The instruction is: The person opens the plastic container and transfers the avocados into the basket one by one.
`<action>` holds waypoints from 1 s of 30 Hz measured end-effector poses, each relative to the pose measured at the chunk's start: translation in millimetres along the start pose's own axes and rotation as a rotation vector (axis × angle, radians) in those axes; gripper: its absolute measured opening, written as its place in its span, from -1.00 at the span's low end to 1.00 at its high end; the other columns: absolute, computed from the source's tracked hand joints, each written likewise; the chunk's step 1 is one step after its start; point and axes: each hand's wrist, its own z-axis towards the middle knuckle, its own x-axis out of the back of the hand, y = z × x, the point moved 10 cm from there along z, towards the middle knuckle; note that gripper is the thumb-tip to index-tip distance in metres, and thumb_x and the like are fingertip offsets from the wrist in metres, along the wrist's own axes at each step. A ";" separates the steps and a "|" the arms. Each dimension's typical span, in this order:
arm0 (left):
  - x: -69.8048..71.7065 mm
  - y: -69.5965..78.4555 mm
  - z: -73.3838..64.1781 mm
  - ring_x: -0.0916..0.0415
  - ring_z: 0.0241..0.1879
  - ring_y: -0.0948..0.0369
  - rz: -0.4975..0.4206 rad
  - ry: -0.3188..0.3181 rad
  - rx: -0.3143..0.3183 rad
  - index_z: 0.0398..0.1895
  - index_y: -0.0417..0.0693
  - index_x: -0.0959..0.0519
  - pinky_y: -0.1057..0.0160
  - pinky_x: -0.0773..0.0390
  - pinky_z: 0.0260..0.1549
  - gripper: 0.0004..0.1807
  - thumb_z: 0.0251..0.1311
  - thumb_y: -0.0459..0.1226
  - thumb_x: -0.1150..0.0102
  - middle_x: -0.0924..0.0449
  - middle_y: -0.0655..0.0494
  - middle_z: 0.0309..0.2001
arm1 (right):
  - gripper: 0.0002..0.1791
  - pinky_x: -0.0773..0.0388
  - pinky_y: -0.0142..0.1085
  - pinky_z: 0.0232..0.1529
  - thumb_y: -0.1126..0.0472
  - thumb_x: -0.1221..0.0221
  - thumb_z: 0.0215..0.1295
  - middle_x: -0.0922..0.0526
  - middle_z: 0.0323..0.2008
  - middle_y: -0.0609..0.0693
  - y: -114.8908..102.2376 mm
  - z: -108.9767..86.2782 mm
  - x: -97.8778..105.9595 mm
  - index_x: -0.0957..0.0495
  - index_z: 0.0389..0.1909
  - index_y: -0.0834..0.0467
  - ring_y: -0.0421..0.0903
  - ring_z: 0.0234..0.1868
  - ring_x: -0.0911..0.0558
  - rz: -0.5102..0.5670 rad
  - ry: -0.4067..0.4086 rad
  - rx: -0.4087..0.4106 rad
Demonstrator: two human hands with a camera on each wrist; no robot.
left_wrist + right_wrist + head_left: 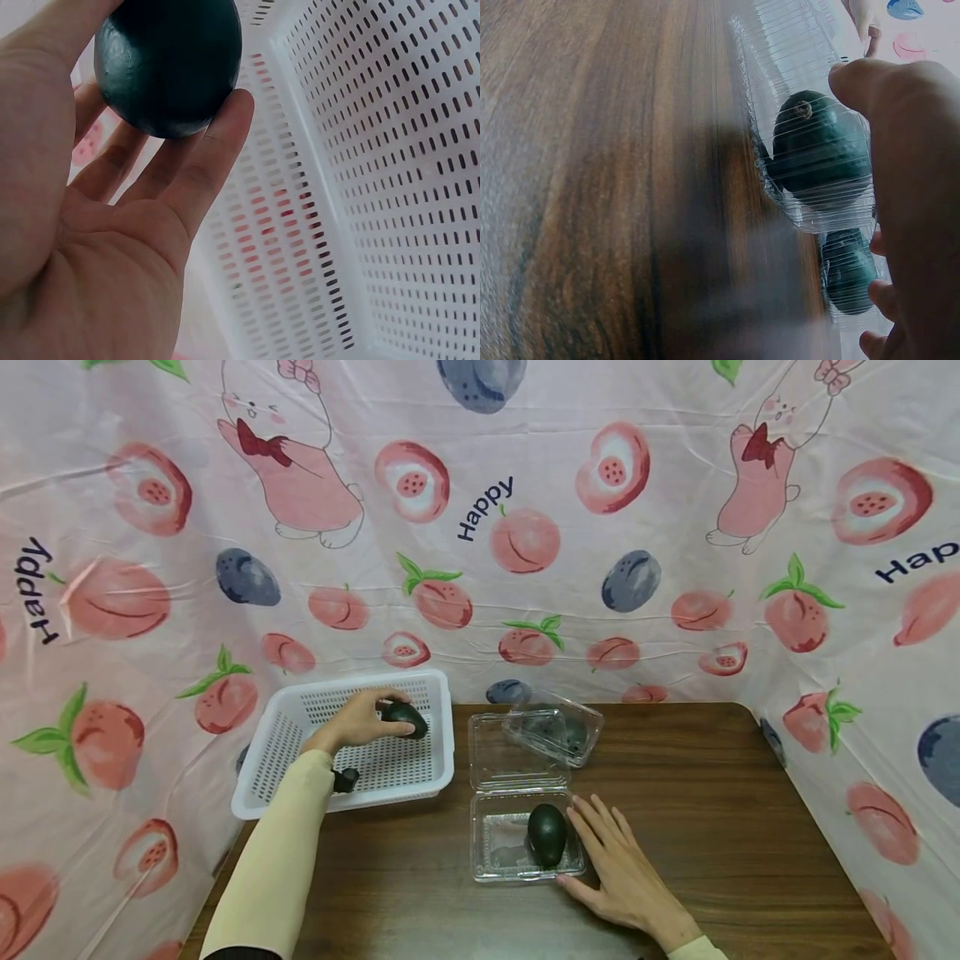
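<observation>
Clearly, my left hand [365, 720] holds a dark avocado [405, 719] inside the white basket [390, 768], towards its far right end, thumb on one side and fingers [214, 161] curled round the other, a grip that likely stops something so smooth and round from rolling away. My right hand [626, 877] lies with its fingers loosely spread along the right edge of the open clear box [495, 839], thumb by the near corner, probably to steady so light a thing on the worktop [712, 827]. The lid [491, 747] is folded back, which leaves the tray uncovered, and a second avocado [547, 835] lies lengthwise at the tray's right, with bare space beside it. A closed box [592, 739] sits askew over the lid's corner; glare muddles its dark contents, so I can't count them. Nor can I tell whether the held avocado touches the basket floor, and its top is cut off in the left wrist view. How firmly my right fingers press the tray is unclear too.
</observation>
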 end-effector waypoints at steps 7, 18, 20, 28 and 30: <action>-4.7 -11.9 7.0 -0.61 0.42 -0.31 -0.035 -0.025 0.046 0.43 -0.07 -0.68 -0.28 -0.63 0.39 -0.30 0.32 0.01 -0.66 -0.69 -0.19 0.40 | 0.09 0.60 -0.37 0.82 -0.39 -0.45 0.37 -0.41 0.71 0.21 0.9 -1.0 -0.1 -0.40 0.69 0.22 0.41 0.66 -0.41 0.001 0.000 -0.006; -14.0 -20.4 17.4 -0.58 0.47 -0.31 -0.059 -0.058 0.086 0.47 -0.11 -0.64 -0.27 -0.59 0.45 -0.28 0.36 0.02 -0.62 -0.62 -0.22 0.47 | 0.08 0.60 -0.35 0.82 -0.42 -0.40 0.41 -0.42 0.70 0.22 1.2 -1.3 0.3 -0.40 0.69 0.22 0.41 0.66 -0.41 -0.010 0.004 0.009; -17.0 -22.5 20.4 -0.60 0.45 -0.28 -0.071 -0.064 0.093 0.46 -0.11 -0.64 -0.22 -0.60 0.43 -0.29 0.36 -0.01 -0.62 -0.62 -0.22 0.47 | 0.09 0.60 -0.35 0.83 -0.41 -0.41 0.41 -0.42 0.70 0.23 1.0 -1.6 0.2 -0.40 0.69 0.23 0.40 0.66 -0.41 -0.010 0.004 0.009; -24.5 -30.1 30.3 -0.64 0.39 -0.24 -0.075 -0.062 0.110 0.41 -0.11 -0.68 -0.19 -0.60 0.43 -0.34 0.33 -0.03 -0.63 -0.64 -0.24 0.44 | 0.09 0.60 -0.35 0.83 -0.39 -0.42 0.40 -0.41 0.71 0.24 0.3 -1.9 -0.5 -0.39 0.69 0.24 0.41 0.66 -0.42 -0.010 0.001 0.004; -25.9 -32.3 31.5 -0.64 0.36 -0.22 -0.072 -0.063 0.115 0.40 -0.11 -0.68 -0.18 -0.59 0.42 -0.34 0.33 -0.03 -0.63 -0.65 -0.23 0.43 | 0.09 0.60 -0.36 0.83 -0.39 -0.42 0.40 -0.40 0.71 0.23 0.3 -1.6 -0.5 -0.39 0.69 0.23 0.41 0.66 -0.41 -0.011 -0.001 0.002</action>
